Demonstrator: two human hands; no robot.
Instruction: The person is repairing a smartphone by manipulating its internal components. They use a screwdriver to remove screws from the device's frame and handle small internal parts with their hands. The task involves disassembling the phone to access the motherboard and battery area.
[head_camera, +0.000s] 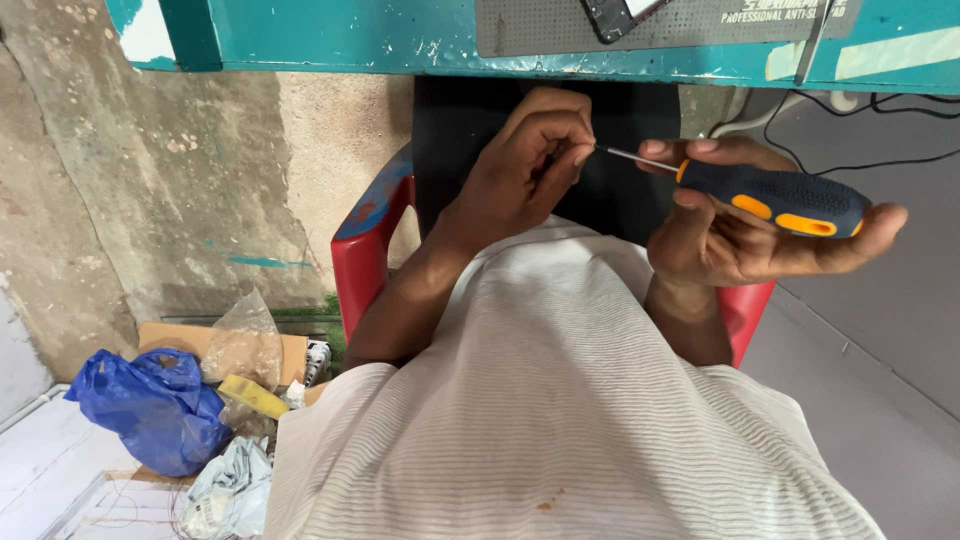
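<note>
My right hand (735, 235) holds a screwdriver (775, 197) with a dark blue and orange handle, lying across the palm with its thin metal shaft pointing left. My left hand (520, 170) pinches the tip of that shaft between thumb and fingers. Both hands hover over my lap, in front of my white ribbed shirt (560, 410), just below the edge of a teal table (400, 45).
A grey mat (560, 25) with a phone part on it lies on the teal table. I sit on a red plastic chair (365, 250). On the floor at left lie a blue plastic bag (150, 405), a cardboard box (175, 335) and crumpled wrappers. Black cables (880, 105) run at right.
</note>
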